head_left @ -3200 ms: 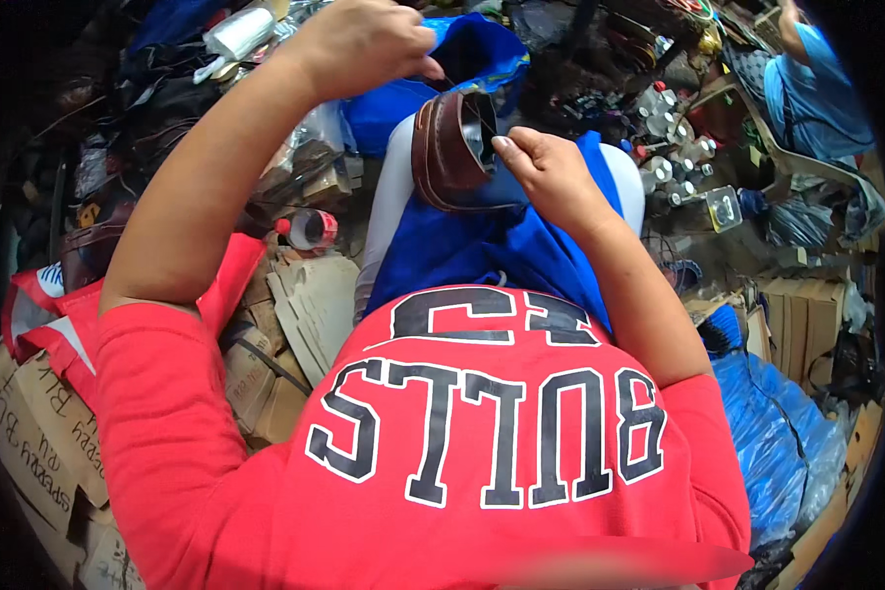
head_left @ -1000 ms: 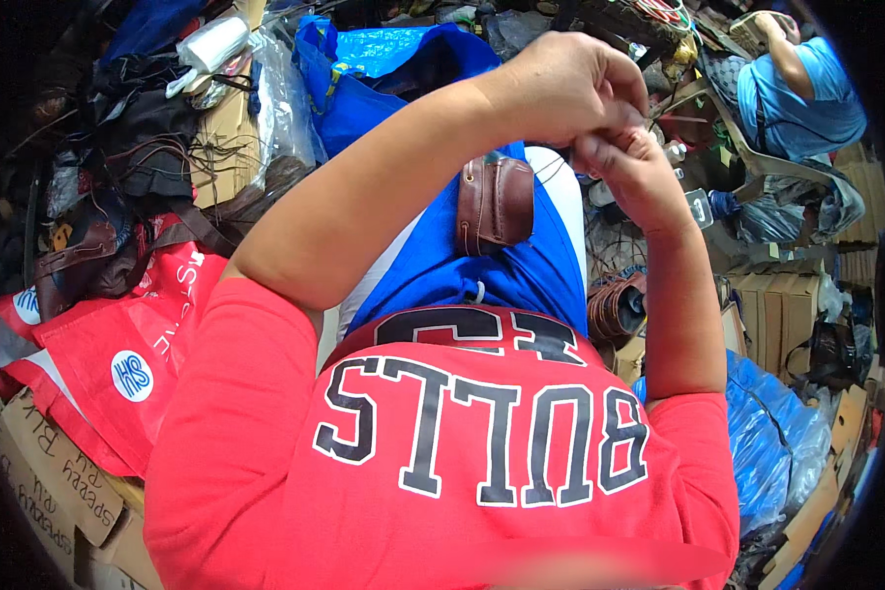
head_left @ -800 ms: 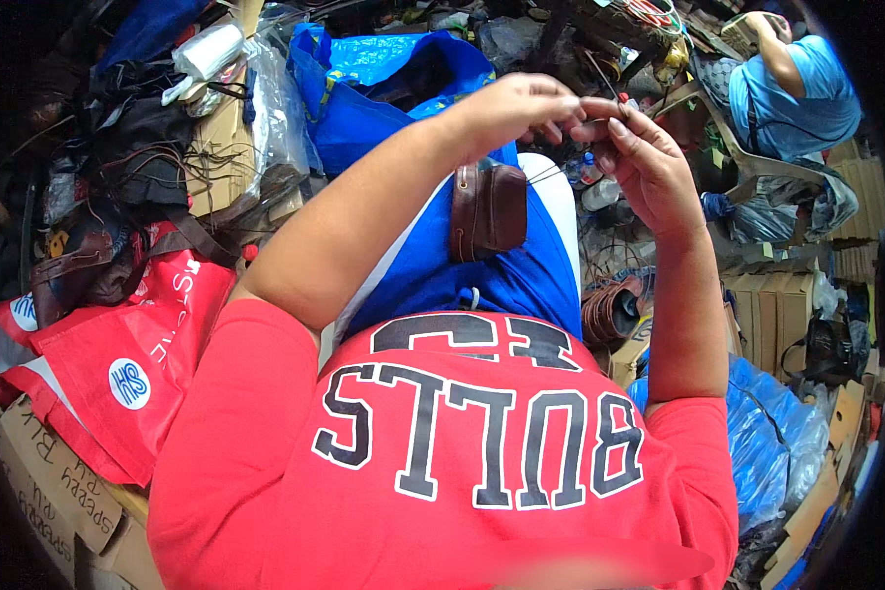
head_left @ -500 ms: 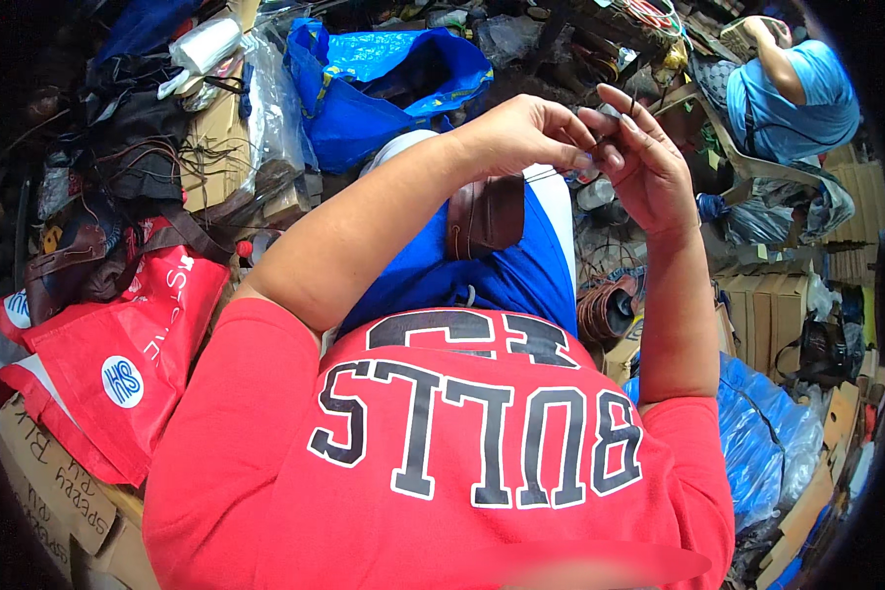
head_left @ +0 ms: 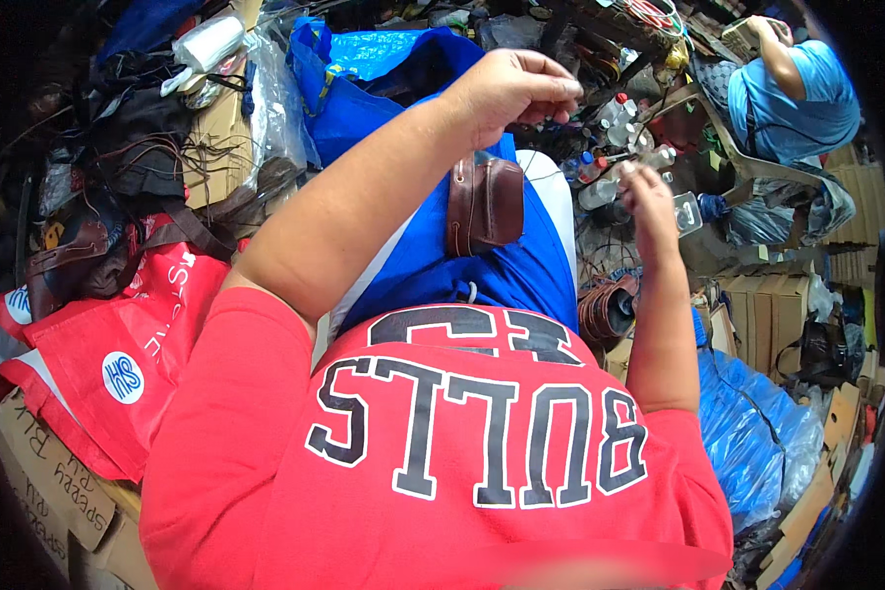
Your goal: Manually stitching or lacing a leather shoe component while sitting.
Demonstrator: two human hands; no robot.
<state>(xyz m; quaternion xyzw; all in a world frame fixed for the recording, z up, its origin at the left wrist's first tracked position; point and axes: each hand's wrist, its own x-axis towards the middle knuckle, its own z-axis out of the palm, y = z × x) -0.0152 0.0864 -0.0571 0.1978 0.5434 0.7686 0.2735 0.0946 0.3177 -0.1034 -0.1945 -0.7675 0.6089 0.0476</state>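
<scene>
A dark brown leather shoe rests on my lap, over my blue shorts, its stitched edge and lace eyelets showing. Beyond it my left hand is raised, thumb pressed to curled fingers; what it pinches is too small to make out. Lower and to the right, my right hand has its fingertips drawn together, and I cannot tell what is between them. A thin dark strand shows beside the shoe on my right thigh. Neither hand touches the shoe.
Several small bottles stand beyond my right knee. A blue bag lies ahead, a red bag with brown leather pieces at left. Cardboard boxes and a blue plastic-wrapped bundle are at right. Another person sits far right.
My hands, together before, have come apart. The left has risen up and outward; the right has dropped lower. More of the shoe and the bottles now show.
</scene>
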